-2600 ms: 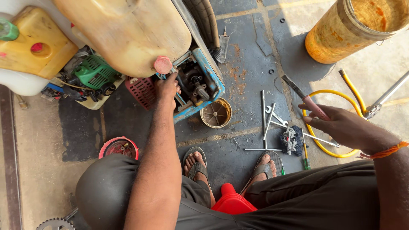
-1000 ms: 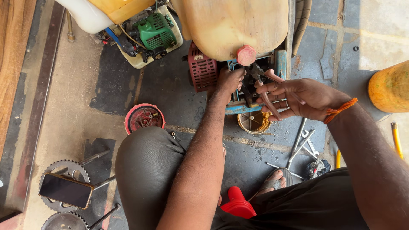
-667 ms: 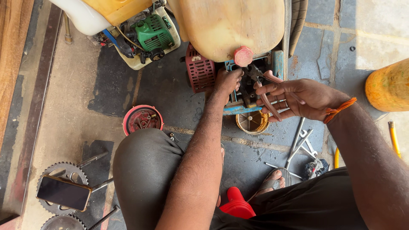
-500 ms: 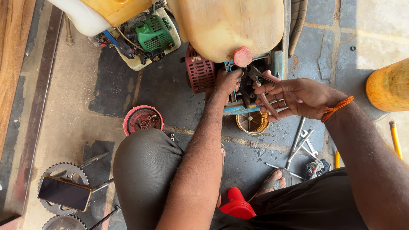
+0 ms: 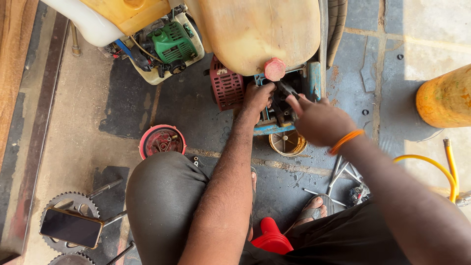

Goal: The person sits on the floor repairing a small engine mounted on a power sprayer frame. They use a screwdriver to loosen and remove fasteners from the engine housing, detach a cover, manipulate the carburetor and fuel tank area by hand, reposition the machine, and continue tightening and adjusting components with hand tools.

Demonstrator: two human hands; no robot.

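While the left hand (image 5: 257, 95) presses curled fingers onto the greasy metal engine (image 5: 280, 105) below the cream plastic tank (image 5: 255, 32), the right hand (image 5: 319, 120) pinches a dark slim tool (image 5: 286, 89) into it.

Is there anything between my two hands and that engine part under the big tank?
Nothing visible stands in the way. The left hand already rests on the engine part just below the tank's pink cap. The right hand has its fingers on it too, apparently with a dark tool, though motion blur hides the grip.
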